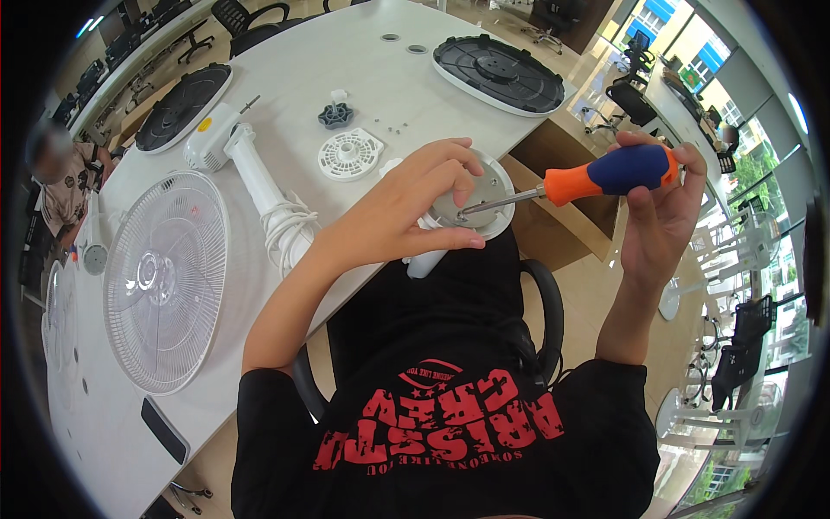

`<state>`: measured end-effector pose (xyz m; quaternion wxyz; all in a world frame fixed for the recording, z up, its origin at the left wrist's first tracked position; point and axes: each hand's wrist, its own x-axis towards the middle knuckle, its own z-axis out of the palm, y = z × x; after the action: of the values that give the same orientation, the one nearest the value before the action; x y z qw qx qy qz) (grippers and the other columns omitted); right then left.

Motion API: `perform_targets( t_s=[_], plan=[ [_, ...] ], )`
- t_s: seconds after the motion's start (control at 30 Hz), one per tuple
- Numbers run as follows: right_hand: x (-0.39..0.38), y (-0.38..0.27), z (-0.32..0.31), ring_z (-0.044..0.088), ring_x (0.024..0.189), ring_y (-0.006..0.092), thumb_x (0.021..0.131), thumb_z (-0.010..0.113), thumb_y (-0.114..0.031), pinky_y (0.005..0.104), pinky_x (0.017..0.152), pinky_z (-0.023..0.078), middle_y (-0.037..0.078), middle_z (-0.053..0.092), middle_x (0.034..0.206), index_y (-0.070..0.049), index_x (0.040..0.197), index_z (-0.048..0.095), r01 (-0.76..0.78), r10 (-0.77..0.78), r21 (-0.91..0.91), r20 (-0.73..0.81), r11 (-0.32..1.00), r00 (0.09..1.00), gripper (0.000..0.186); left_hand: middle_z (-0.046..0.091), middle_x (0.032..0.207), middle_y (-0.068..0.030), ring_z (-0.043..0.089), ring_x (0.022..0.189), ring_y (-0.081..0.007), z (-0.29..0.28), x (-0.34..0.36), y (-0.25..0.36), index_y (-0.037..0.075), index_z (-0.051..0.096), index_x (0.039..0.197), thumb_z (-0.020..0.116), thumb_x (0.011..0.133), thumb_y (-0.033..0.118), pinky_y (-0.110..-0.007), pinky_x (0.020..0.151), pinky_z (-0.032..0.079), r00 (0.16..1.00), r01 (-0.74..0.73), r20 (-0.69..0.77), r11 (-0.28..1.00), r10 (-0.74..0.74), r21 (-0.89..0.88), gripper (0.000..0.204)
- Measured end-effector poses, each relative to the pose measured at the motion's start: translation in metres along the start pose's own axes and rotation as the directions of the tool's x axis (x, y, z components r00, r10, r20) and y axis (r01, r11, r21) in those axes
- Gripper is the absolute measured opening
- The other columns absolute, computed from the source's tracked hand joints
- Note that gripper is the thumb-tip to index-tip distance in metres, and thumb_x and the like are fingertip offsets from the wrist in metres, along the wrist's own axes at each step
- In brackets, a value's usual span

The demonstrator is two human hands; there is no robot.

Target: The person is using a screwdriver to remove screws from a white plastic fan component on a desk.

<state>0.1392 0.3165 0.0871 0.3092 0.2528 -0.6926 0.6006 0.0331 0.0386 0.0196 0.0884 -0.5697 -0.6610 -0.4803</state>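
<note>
A screwdriver (605,173) with an orange and blue handle is gripped in my right hand (661,208), fingers around the handle's end. Its shaft slants down to the left, and the tip meets the inside of a white round fan part (497,192) above my lap. My left hand (411,203) curls over the near left side of that part, thumb and fingers apart at its rim and holding it. A white tube-like piece (425,263) shows below my left hand. Whether a screw sits under the tip is too small to tell.
On the white table (285,104) are a fan motor with stand (259,173), a clear fan grille (164,281), a white slotted disc (350,154), a dark knob (335,114), several small screws (399,128), black-topped bases (500,73) and a phone (164,430). An open cardboard box (562,186) stands right.
</note>
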Motion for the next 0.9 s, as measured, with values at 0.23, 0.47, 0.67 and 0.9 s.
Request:
perform_targets(
  t_s=[0.23, 0.47, 0.67, 0.9],
  plan=[
    [0.002, 0.0049, 0.0009, 0.066, 0.115, 0.0314, 0.091, 0.079, -0.011, 0.04, 0.099, 0.055, 0.03, 0.062, 0.129, -0.013, 0.136, 0.041, 0.044, -0.045, 0.062, 0.003, 0.997, 0.999, 0.059, 0.058, 0.127, -0.0113, 0.045, 0.144, -0.0404, 0.0003, 0.0004, 0.0002, 0.012, 0.048, 0.095, 0.091, 0.078, 0.021, -0.044, 0.109, 0.041, 1.0, 0.009, 0.002, 1.0, -0.009, -0.023, 0.047],
    [-0.0001, 0.0049, -0.0005, 0.066, 0.115, 0.0316, 0.091, 0.079, -0.011, 0.0406, 0.099, 0.054, 0.029, 0.063, 0.129, -0.012, 0.135, 0.041, 0.028, -0.028, 0.064, -0.006, 0.998, 1.0, 0.058, 0.058, 0.127, -0.0114, 0.045, 0.144, -0.0403, 0.0001, 0.0002, 0.0004, 0.012, 0.048, 0.095, 0.091, 0.078, 0.02, -0.044, 0.109, 0.041, 1.0, 0.011, -0.003, 0.999, -0.011, -0.033, 0.047],
    [-0.0026, 0.0042, -0.0085, 0.066, 0.115, 0.0319, 0.092, 0.079, -0.012, 0.0421, 0.1, 0.053, 0.029, 0.063, 0.129, -0.012, 0.135, 0.042, 0.043, -0.043, 0.026, -0.023, 0.999, 0.999, 0.057, 0.059, 0.127, -0.0113, 0.045, 0.144, -0.0403, 0.0002, -0.0001, 0.0004, 0.011, 0.048, 0.094, 0.091, 0.078, 0.021, -0.044, 0.109, 0.041, 1.0, 0.005, -0.005, 1.0, -0.006, -0.028, 0.046],
    [-0.0027, 0.0046, -0.0079, 0.065, 0.116, 0.0318, 0.092, 0.079, -0.012, 0.0419, 0.101, 0.053, 0.029, 0.063, 0.128, -0.012, 0.135, 0.042, 0.041, -0.04, 0.053, -0.009, 0.998, 0.999, 0.056, 0.059, 0.127, -0.0109, 0.046, 0.143, -0.0406, 0.0012, 0.0004, 0.0, 0.011, 0.048, 0.091, 0.09, 0.079, 0.023, -0.045, 0.108, 0.042, 1.0, -0.001, 0.0, 1.0, 0.001, 0.02, 0.045]
  ],
)
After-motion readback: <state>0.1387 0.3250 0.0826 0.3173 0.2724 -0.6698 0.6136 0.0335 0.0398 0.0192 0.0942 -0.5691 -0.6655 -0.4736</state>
